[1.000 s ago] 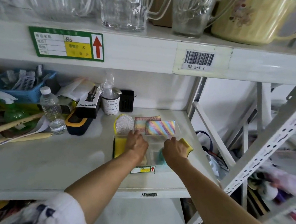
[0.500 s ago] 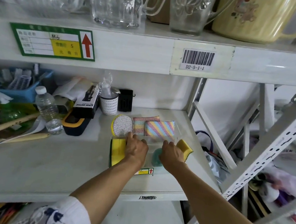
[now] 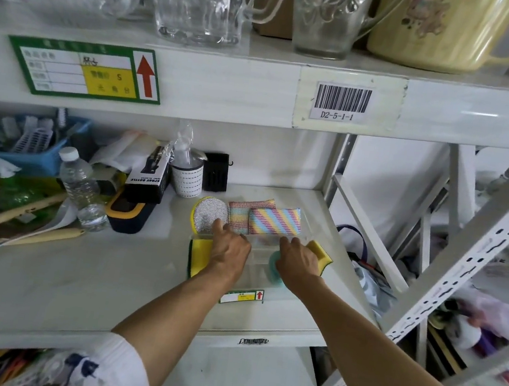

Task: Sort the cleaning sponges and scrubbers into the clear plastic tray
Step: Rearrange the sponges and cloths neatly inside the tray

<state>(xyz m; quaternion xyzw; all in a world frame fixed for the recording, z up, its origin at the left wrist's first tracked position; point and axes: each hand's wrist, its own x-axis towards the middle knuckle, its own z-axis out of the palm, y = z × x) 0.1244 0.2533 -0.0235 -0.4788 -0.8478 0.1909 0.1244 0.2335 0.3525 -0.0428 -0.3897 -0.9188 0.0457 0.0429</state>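
Note:
A clear plastic tray (image 3: 305, 228) with a green and yellow label on its front sits on the middle shelf. At its back lie a round silver scrubber (image 3: 209, 216) and two striped sponges (image 3: 239, 215) (image 3: 275, 221). A yellow sponge (image 3: 199, 258) lies at the tray's left side. Another yellow sponge (image 3: 321, 253) sits at the right, against my right hand (image 3: 297, 260). A teal scrubber (image 3: 273, 271) shows under that hand. My left hand (image 3: 229, 249) rests over the tray with its index fingertip on the silver scrubber. The right hand's fingers are hidden.
Left of the tray are a water bottle (image 3: 81, 186), a black and yellow case (image 3: 127, 211), a spray bottle box (image 3: 148, 175), a white cup (image 3: 187, 177), a blue basket (image 3: 19, 149) and wooden sticks (image 3: 16, 219). Glass jugs (image 3: 200, 1) stand on the upper shelf. A slanted rack post (image 3: 470, 263) is on the right.
My left hand has crept toward the back of the tray until its index finger touches the silver scrubber. My right hand has stayed by the right yellow sponge.

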